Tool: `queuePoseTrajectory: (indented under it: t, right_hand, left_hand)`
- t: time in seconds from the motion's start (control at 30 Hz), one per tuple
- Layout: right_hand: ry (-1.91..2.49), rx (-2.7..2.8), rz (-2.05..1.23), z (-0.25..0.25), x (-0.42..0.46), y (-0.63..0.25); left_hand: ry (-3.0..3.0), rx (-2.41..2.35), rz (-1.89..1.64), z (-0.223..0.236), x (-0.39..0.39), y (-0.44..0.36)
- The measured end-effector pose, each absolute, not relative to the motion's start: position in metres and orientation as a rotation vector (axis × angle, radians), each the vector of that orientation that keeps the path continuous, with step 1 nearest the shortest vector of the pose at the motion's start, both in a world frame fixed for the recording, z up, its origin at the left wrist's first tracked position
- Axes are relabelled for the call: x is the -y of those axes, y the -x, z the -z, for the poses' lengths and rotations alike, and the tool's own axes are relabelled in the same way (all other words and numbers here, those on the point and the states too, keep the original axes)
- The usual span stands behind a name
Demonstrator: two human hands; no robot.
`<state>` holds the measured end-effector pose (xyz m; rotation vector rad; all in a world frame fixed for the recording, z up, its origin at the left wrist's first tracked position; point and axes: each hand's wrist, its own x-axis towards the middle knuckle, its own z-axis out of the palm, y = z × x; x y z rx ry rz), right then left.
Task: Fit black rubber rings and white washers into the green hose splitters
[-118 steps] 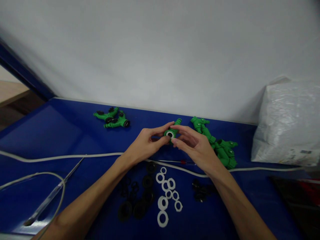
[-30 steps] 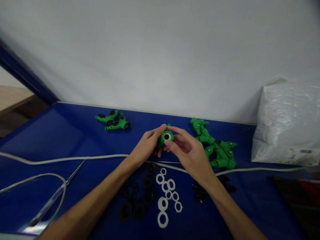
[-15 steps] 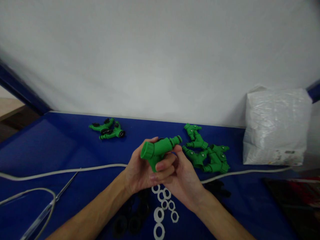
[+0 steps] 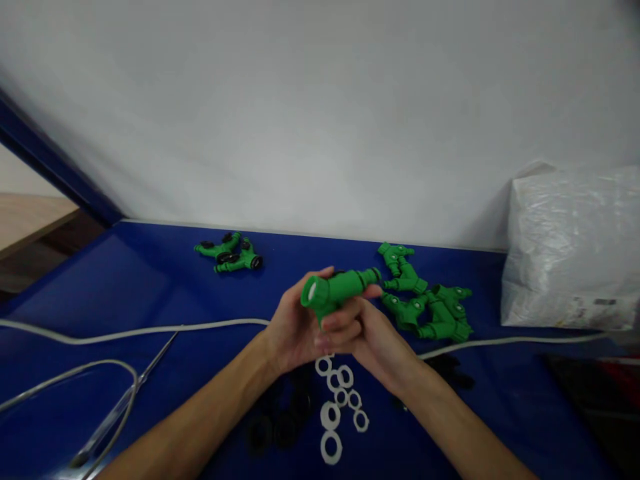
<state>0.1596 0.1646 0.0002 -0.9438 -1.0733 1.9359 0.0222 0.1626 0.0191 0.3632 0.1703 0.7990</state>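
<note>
Both hands hold one green plastic hose fitting [image 4: 340, 289] above the blue table [image 4: 125, 280]. My left hand [image 4: 295, 330] wraps its fingers round the fitting from the left. My right hand [image 4: 370, 333] grips it from below and right, fingers closed. The fitting's wide end points left toward me, with a white ring inside it. Its narrow end points right. Several white washers [image 4: 337, 400] lie on the table just under the hands, with black rings [image 4: 280, 427] to their left.
A pile of green fittings [image 4: 430, 307] lies right of the hands, and two more green fittings [image 4: 230, 253] at the back left. A white cable [image 4: 150, 330] crosses the table. Metal tweezers [image 4: 120, 407] lie front left. A white plastic bag [image 4: 570, 247] stands at the right.
The hands have lifted the fitting and turned it sideways, so its wide end now points left instead of facing me. The head view has shifted slightly.
</note>
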Motion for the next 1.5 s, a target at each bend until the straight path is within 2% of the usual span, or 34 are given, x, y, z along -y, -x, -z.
queuePoseTrajectory:
  t: [0.07, 0.23, 0.43, 0.7, 0.97, 1.2, 1.5]
  right_hand:
    - [0.974, 1.311, -1.786, -0.002, -0.169, -0.161]
    - [0.957, 2.223, -1.156, -0.006, -0.166, -0.168]
    - [0.828, 2.467, -0.902, 0.004, -0.157, -0.166]
    - [0.835, 2.325, -0.996, -0.004, -0.159, -0.163]
    - [0.898, 1.870, -0.692, -0.005, -0.178, -0.172]
    - [0.939, 1.947, -0.411, 0.001, -0.182, -0.174]
    - [0.812, 2.117, -0.335, 0.001, -0.189, -0.182]
  left_hand:
    - [-0.321, -0.222, -0.961, -0.021, -0.173, -0.012]
    - [-0.273, -0.424, -1.292, -0.015, -0.193, 0.008]
    - [-0.389, -0.634, -1.319, -0.009, -0.197, 0.007]
    - [-0.578, -0.868, -1.233, -0.004, -0.195, 0.003]
    - [-0.910, -0.967, -1.082, 0.006, -0.194, 0.000]
    - [-0.989, -1.051, -1.023, 0.008, -0.194, -0.002]
    - [-1.009, -1.087, -1.031, 0.008, -0.194, -0.001]
